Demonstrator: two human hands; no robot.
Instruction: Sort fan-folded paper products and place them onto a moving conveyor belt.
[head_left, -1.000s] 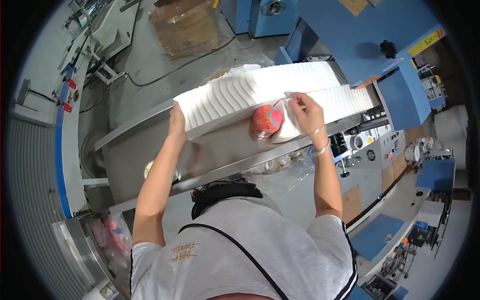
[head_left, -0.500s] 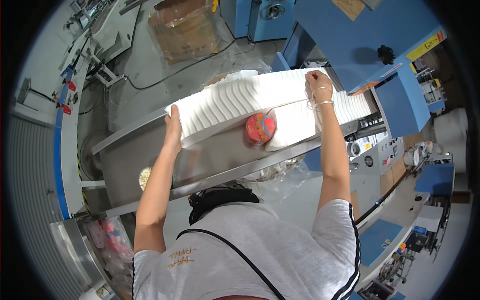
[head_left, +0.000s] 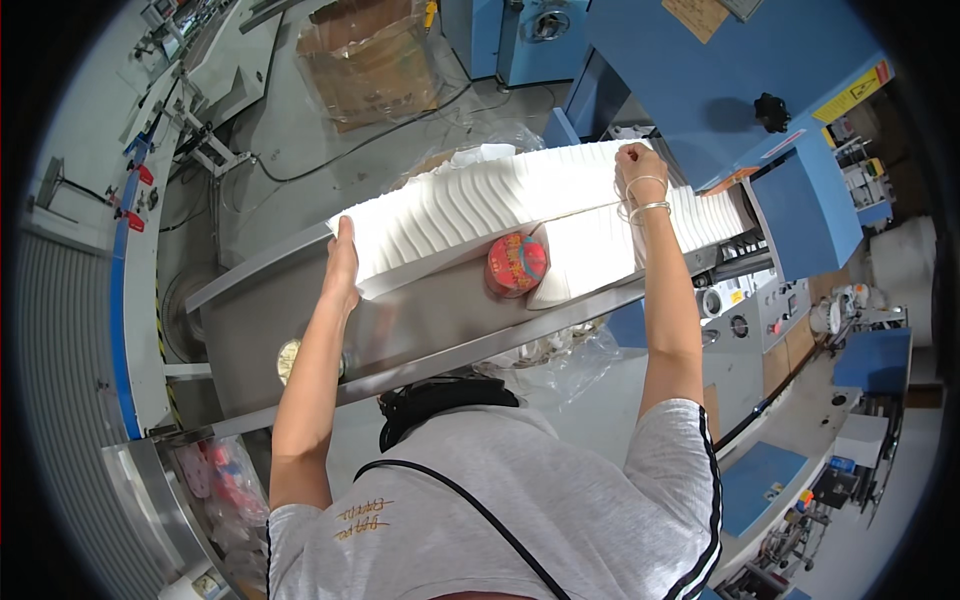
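A long row of white folded paper sheets [head_left: 450,215] with wavy edges lies along the metal trough [head_left: 400,325], between my two hands. My left hand [head_left: 342,262] presses on its left end, thumb upward; most of the fingers are hidden behind the paper. Over its right end, my right hand [head_left: 640,165] has its fingers curled at the top edge, with bangles on the wrist. A second white paper stack [head_left: 580,255] lies on the near side, under my right wrist. Against its left end sits a round red patterned container [head_left: 516,265].
A blue machine [head_left: 720,90] stands at the trough's right end. Beside my left forearm is a pale round object [head_left: 288,360], partly hidden. A cardboard box [head_left: 370,65] in plastic stands on the floor beyond. Clear plastic bags [head_left: 560,365] hang below the trough's near edge.
The paper row's left end and my left hand have come slightly nearer to me. My right hand has barely shifted, and the red container sits slightly nearer to me.
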